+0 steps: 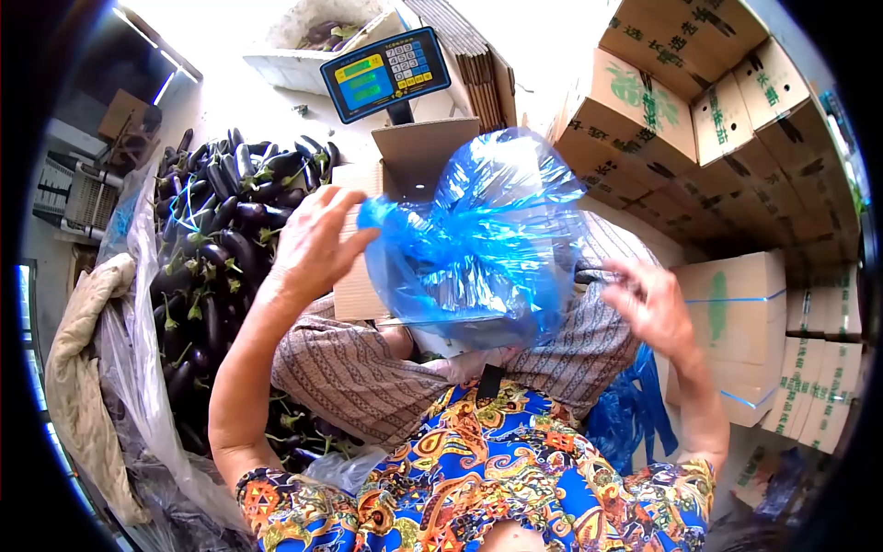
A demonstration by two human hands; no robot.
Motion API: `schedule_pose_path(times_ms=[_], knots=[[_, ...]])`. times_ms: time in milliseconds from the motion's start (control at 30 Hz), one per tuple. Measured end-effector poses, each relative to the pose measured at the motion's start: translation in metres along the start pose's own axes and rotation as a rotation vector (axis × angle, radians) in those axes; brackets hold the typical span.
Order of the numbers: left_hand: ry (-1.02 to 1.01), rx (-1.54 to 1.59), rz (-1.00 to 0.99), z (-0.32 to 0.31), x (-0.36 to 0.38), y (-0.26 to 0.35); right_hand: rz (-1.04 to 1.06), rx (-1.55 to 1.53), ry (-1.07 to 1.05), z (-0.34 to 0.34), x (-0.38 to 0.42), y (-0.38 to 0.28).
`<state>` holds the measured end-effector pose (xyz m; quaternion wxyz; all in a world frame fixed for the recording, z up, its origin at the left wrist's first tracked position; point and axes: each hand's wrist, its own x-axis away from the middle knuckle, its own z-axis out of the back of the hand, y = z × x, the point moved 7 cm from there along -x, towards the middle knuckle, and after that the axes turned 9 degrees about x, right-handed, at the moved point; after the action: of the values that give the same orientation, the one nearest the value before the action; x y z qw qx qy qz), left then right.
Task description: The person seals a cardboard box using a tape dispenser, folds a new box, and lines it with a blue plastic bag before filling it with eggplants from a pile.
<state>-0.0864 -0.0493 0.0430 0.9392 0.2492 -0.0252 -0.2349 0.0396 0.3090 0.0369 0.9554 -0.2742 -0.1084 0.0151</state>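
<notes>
A blue plastic bag [487, 239], puffed up and crinkled, lies over an open cardboard box [428, 147] in front of my lap. At the bag's left edge is my left hand [322, 235], its thumb and fingers close to a bunched blue corner; whether they grip it is unclear. To the right of the bag, my right hand [648, 299] is held apart from it with the fingers spread and slightly blurred. The box's flaps stand out at the back and left, while the bag hides most of its inside.
A large heap of eggplants [239, 202] lies at left beside clear plastic sheeting [152, 322]. Behind the box stands a scale display [386, 74]. Stacked cartons [644, 101] rise at right, above a strapped carton [731, 322]. More blue bags [630, 414] lie by my right leg.
</notes>
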Motion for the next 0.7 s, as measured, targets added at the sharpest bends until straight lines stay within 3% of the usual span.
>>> schedule_pose_path(times_ms=[67, 100, 167, 233, 333, 400, 500, 567, 600, 700], knots=[[-0.032, 0.040, -0.106, -0.019, -0.008, 0.029, -0.182, -0.656, 0.173, -0.018, -0.057, 0.021], [-0.039, 0.135, -0.161, -0.032, -0.012, 0.041, -0.239, -0.767, 0.045, -0.039, -0.079, 0.031], [-0.321, 0.158, 0.017, -0.063, -0.018, 0.039, -0.297, -0.849, -0.150, -0.066, -0.104, 0.015], [-0.527, 0.039, -0.155, -0.092, -0.008, 0.033, -0.353, -0.862, -0.229, -0.103, -0.129, 0.023], [-0.542, 0.178, -0.213, -0.088, 0.004, 0.022, -0.222, -1.020, -0.209, -0.115, -0.151, 0.019], [-0.494, -0.219, -0.097, -0.079, 0.001, -0.009, -0.153, -1.157, -0.065, -0.097, -0.154, 0.004], [-0.243, -0.894, 0.024, -0.054, -0.011, -0.066, -0.048, -1.302, -0.150, -0.064, -0.146, -0.002], [-0.214, -0.769, 0.187, -0.028, -0.024, -0.074, 0.039, -1.436, -0.119, -0.040, -0.127, -0.023], [-0.148, -0.605, 0.200, -0.015, -0.029, -0.065, 0.006, -1.297, -0.051, -0.030, -0.119, -0.032], [-0.066, 0.106, 0.211, -0.010, -0.052, -0.058, 0.109, -1.185, -0.085, -0.018, -0.103, -0.031]])
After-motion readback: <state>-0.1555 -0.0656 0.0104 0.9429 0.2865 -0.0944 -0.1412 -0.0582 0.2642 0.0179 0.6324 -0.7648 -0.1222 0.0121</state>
